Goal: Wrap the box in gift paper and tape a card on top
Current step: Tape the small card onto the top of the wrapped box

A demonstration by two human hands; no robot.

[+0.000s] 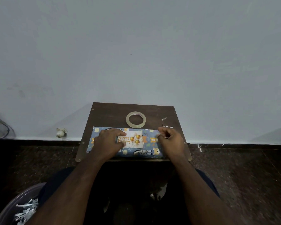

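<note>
A flat box wrapped in blue gift paper (146, 151) with bears and leopards lies along the near edge of a small dark wooden table (107, 114). On top of the box lies a white "Happy Birthday" card (135, 139) with gold balloons. My left hand (109, 142) rests on the card's left end, its thumb and fingertips holding that end down. My right hand (170, 140) hovers over the box's right end, fingers curled, pinching a small clear strip of tape (165, 136). A roll of clear tape (136, 119) lies flat behind the box.
Torn tape or paper scraps (166, 123) lie at the table's back right. A grey wall rises behind the table. A tub (11, 207) with paper scraps sits at the lower left. A small white fitting (61, 132) sits at the wall's base, left.
</note>
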